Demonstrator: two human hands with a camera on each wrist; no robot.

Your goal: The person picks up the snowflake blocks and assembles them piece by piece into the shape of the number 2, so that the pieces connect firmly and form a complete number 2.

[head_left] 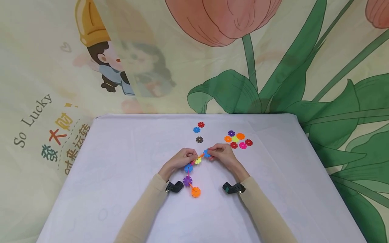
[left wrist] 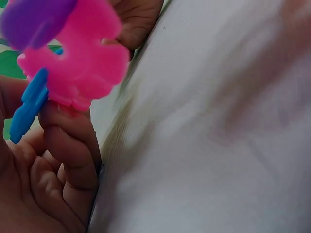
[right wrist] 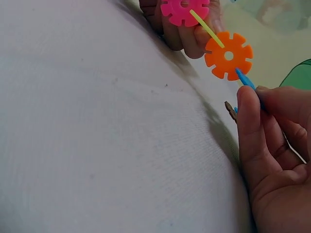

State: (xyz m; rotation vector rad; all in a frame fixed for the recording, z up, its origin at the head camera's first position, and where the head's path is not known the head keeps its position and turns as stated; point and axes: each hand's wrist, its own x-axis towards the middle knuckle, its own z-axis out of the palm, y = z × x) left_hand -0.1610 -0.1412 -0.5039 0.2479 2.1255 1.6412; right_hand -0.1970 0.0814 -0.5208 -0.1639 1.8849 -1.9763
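A chain of notched plastic snowflake discs runs between both hands. My left hand (head_left: 181, 158) grips it near a pink disc (left wrist: 92, 63), with a blue disc (left wrist: 28, 109) slotted edge-on into that one. From there the chain hangs toward me through a blue disc (head_left: 188, 167), a purple disc (head_left: 187, 181) and an orange disc (head_left: 196, 192). Thumb and fingertips of my right hand (head_left: 225, 156) pinch another blue disc (right wrist: 247, 79) at the upper end. Its edge meets an orange disc (right wrist: 221, 60), which joins a yellow disc (right wrist: 207, 28).
Loose red (head_left: 201, 124), blue (head_left: 197, 129) and dark brown (head_left: 199, 139) discs lie beyond the hands on the white-covered table (head_left: 127, 141). Right of them is a cluster of several coloured discs, including a purple one (head_left: 231, 133). A printed cloth backdrop (head_left: 170, 98) stands behind the table.
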